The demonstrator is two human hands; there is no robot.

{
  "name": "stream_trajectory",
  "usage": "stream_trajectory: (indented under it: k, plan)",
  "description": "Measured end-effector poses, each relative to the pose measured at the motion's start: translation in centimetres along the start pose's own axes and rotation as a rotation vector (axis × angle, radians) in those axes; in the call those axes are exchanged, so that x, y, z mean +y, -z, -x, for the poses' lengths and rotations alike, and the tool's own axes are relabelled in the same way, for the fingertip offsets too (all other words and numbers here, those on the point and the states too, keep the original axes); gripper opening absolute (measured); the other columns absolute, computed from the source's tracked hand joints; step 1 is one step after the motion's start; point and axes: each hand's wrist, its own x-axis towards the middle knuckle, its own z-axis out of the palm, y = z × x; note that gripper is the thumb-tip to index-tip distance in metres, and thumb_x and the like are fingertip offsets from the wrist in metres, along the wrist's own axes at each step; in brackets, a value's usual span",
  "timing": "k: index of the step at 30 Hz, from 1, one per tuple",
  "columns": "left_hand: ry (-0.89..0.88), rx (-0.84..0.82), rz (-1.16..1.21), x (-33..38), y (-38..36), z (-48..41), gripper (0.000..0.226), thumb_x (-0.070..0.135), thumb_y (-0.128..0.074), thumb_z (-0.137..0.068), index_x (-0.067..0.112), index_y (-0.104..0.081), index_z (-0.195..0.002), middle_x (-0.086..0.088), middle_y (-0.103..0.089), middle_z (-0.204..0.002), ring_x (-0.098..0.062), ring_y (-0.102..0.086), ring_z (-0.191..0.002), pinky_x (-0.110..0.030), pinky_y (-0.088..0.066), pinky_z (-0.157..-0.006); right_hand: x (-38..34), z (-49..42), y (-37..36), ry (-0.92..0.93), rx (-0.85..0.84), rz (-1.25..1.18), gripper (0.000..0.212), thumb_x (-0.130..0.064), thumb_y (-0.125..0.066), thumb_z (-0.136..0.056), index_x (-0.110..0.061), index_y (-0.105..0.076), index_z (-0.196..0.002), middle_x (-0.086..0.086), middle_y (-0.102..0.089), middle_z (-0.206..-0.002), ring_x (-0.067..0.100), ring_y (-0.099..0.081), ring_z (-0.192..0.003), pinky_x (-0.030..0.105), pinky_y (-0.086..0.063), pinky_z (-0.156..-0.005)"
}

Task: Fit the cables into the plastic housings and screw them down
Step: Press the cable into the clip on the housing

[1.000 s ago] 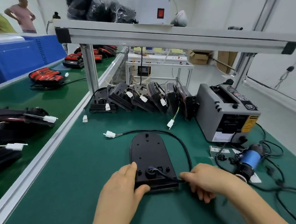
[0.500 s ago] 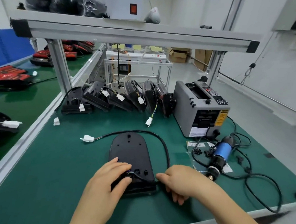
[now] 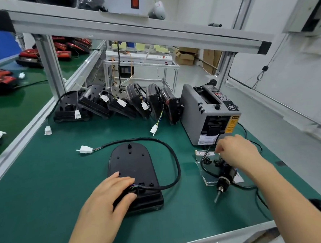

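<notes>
A green-matted table [image 3: 47,184] sits under a grey aluminium overhead shelf [image 3: 131,30]. Far behind stand a white metal rack [image 3: 141,60] and brown cardboard boxes [image 3: 185,56]; a white wall [image 3: 284,66] and pale grey floor [image 3: 272,122] lie right.

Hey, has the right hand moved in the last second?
Yes. The right hand left the cable at the housing's near end and went right and away, to the screws in front of the tape dispenser.

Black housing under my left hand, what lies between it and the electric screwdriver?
In the head view, the black cable loops between the housing and the screwdriver; the rest is bare green mat.
</notes>
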Motion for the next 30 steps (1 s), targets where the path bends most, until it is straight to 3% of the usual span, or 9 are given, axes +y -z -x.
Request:
stream_trajectory:
  k: [5, 13, 17, 19, 22, 26, 30]
  plan:
    - [-0.01, 0.006, 0.017, 0.1, 0.0, 0.0, 0.034, 0.031, -0.067, -0.084, 0.055, -0.055, -0.105, 0.05, -0.046, -0.106, 0.03, -0.021, -0.122, -0.005, -0.027, -0.092, 0.8, -2.1, -1.8, 0.087, -0.17, 0.045, 0.033, -0.013, -0.05, -0.086, -0.035, -0.063, -0.106, 0.0, -0.062, -0.114, 0.021, -0.045, -0.112, 0.033, -0.045, -0.084]
    - [-0.026, -0.009, 0.004, -0.1, 0.1, 0.0, 0.033, 0.032, -0.065, -0.086, 0.054, -0.054, -0.107, 0.046, -0.047, -0.11, 0.029, -0.02, -0.123, 0.002, -0.024, -0.091, 0.0, -2.8, -2.9, 0.083, -0.177, 0.073, 0.023, -0.015, -0.058, -0.084, -0.026, -0.061, -0.103, 0.005, -0.061, -0.104, 0.023, -0.047, -0.11, 0.031, -0.04, -0.072]
    - [-0.023, -0.007, -0.006, -0.3, 0.1, 0.0, 0.03, 0.033, -0.064, -0.086, 0.047, -0.06, -0.112, 0.044, -0.047, -0.112, 0.03, -0.019, -0.123, 0.004, -0.022, -0.092, 0.3, -2.7, -2.5, 0.079, -0.146, 0.001, 0.01, -0.021, -0.06, -0.084, -0.027, -0.055, -0.088, -0.004, -0.059, -0.089, 0.017, -0.046, -0.1, 0.028, -0.038, -0.068]
    - [-0.022, -0.015, -0.012, -0.3, 0.1, -0.1, 0.03, 0.034, -0.063, -0.087, 0.047, -0.059, -0.113, 0.045, -0.046, -0.113, 0.03, -0.018, -0.123, 0.003, -0.022, -0.091, 0.5, -2.6, -1.8, 0.075, -0.118, -0.056, 0.014, -0.021, -0.059, -0.084, -0.029, -0.049, -0.08, -0.009, -0.055, -0.081, 0.015, -0.051, -0.094, 0.026, -0.035, -0.063]
    - [-0.024, -0.036, -0.013, -0.1, 0.3, -0.2, 0.031, 0.035, -0.062, -0.087, 0.052, -0.055, -0.112, 0.046, -0.044, -0.113, 0.029, -0.017, -0.124, 0.003, -0.021, -0.092, 0.4, -1.9, -0.8, 0.048, -0.079, -0.304, 0.015, -0.017, -0.06, -0.083, -0.029, -0.052, -0.081, -0.009, -0.06, -0.085, 0.013, -0.056, -0.082, 0.024, -0.038, -0.06]
    - [-0.018, -0.055, -0.009, -0.2, 0.5, -0.4, 0.031, 0.04, -0.061, -0.086, 0.044, -0.059, -0.117, 0.045, -0.044, -0.114, 0.032, -0.017, -0.121, 0.004, -0.019, -0.093, -1.5, 0.2, 0.5, 0.065, -0.116, -0.838, 0.012, -0.017, -0.068, -0.085, -0.029, -0.066, -0.085, -0.008, -0.064, -0.077, 0.001, -0.053, -0.059, 0.015, -0.04, -0.056]
    - [0.009, -0.032, 0.019, 0.5, 0.9, -1.0, 0.042, 0.059, -0.04, -0.08, 0.044, -0.064, -0.111, 0.046, -0.046, -0.105, 0.022, -0.03, -0.121, 0.001, -0.021, -0.093, -6.0, 2.3, 0.8, 0.014, -0.217, -1.28, 0.014, -0.006, -0.066, -0.086, -0.018, -0.071, -0.09, -0.009, -0.069, -0.069, -0.003, -0.055, -0.052, 0.011, -0.044, -0.053]
